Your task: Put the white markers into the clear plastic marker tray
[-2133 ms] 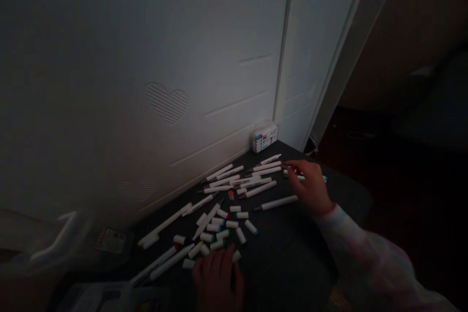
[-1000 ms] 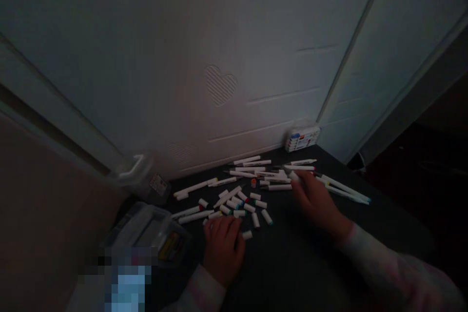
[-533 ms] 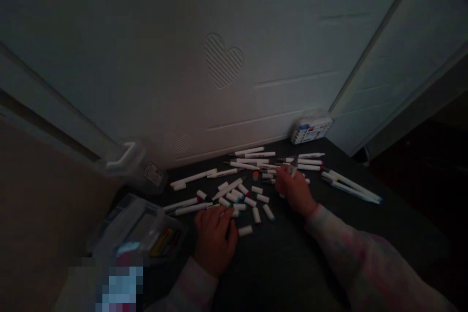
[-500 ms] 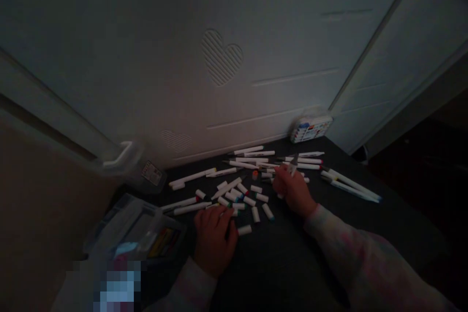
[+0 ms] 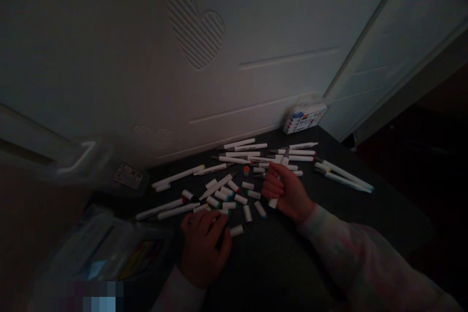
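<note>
My right hand (image 5: 287,190) is wrapped around an uncapped white marker (image 5: 273,203), its grey tip pointing up and away from me. To its left, my left hand (image 5: 205,243) lies palm down at the near edge of the loose marker caps, fingers bent but apart and partly covering a few of them. One white cap (image 5: 236,230) lies by its thumb. Several more caps (image 5: 229,205) with coloured ends spread between the hands, and an orange-topped cap (image 5: 246,170) stands upright behind them. White markers (image 5: 239,160), many uncapped, lie beyond the hands.
A packaged set with coloured pictures (image 5: 306,118) leans at the white panelled wall (image 5: 256,19). Clear plastic containers (image 5: 106,239) stand on the left. Two more uncapped markers (image 5: 345,175) lie at the right of the dark tabletop (image 5: 278,258).
The view has shifted, so the scene sits further left. My right hand has turned, showing more of the marker's white barrel below the fist. My left hand stays by the caps.
</note>
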A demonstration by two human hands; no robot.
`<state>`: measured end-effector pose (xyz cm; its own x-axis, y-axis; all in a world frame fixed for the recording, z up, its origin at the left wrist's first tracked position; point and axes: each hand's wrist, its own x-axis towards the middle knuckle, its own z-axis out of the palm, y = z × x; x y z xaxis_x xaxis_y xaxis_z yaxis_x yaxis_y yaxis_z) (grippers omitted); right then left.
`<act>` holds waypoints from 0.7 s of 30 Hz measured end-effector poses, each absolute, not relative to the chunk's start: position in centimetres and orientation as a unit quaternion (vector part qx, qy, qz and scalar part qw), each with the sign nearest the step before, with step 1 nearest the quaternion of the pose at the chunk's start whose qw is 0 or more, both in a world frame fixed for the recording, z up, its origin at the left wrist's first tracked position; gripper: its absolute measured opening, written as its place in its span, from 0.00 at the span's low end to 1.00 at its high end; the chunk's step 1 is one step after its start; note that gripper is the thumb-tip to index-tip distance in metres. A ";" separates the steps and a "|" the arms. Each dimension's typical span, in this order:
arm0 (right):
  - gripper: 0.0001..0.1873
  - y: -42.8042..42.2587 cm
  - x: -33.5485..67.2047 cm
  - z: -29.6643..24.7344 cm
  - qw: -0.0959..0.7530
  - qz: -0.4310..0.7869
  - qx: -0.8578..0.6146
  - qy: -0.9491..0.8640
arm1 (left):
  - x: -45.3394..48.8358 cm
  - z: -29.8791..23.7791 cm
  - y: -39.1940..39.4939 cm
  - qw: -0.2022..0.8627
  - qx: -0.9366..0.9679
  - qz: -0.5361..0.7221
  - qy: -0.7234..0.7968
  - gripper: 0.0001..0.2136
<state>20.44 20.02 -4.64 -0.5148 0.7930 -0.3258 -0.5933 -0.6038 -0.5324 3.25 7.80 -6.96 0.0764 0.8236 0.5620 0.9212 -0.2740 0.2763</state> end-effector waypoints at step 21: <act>0.17 20.9 20.6 -5.0 0.461 0.823 -0.265 -0.199 | 3.2 -7.3 8.0 0.077 -0.785 -0.259 -0.557 0.07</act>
<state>20.59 20.88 -4.98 -0.4337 0.8648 -0.2528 -0.6543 -0.4952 -0.5715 3.17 7.99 -7.34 0.2443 0.8353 0.4925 0.9150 -0.3668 0.1682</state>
